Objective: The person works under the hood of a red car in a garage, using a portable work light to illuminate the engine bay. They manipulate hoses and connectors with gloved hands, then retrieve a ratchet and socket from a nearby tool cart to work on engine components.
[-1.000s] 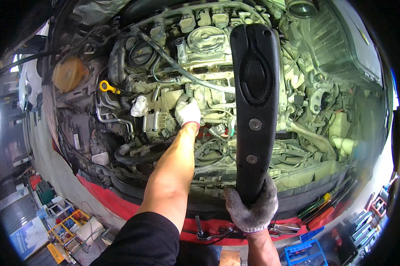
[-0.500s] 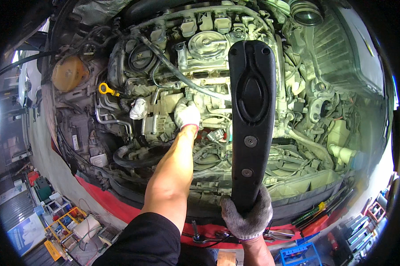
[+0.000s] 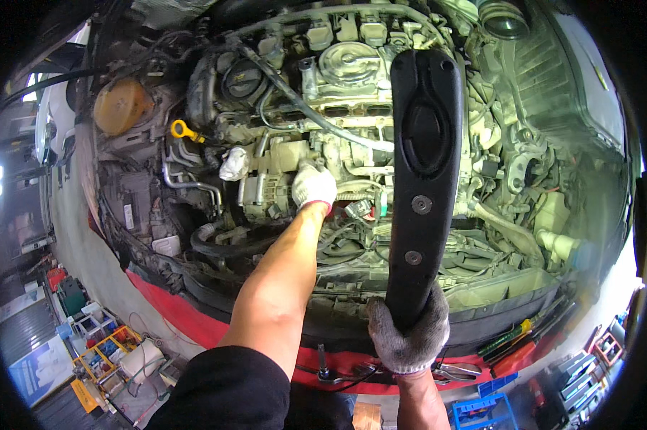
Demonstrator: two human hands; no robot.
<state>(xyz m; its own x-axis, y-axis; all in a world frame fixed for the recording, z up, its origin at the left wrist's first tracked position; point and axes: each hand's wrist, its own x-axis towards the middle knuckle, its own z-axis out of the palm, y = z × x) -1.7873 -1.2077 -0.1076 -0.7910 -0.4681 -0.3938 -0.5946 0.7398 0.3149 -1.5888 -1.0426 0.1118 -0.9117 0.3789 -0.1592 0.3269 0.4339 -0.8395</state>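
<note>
In the engine bay, my left hand, in a white glove, reaches down among the parts in front of the engine. Its fingers look curled, and what they grip is hidden beneath the hand. A crumpled white cloth or paper wad sits just left of it. My right hand, in a grey knit glove, wraps around the lower end of a long black work light. Its back faces me, with two screws and an oval recess, and brightness falls on the engine behind it.
A yellow dipstick handle and an orange-brown reservoir stand at left. Along the front edge, a red cover bears a ratchet, pliers and screwdrivers. A loose black hose crosses the engine.
The whole view has shifted, so the engine appears slightly farther right and higher. Both hands stay at nearly the same places, the right still holding the work light.
</note>
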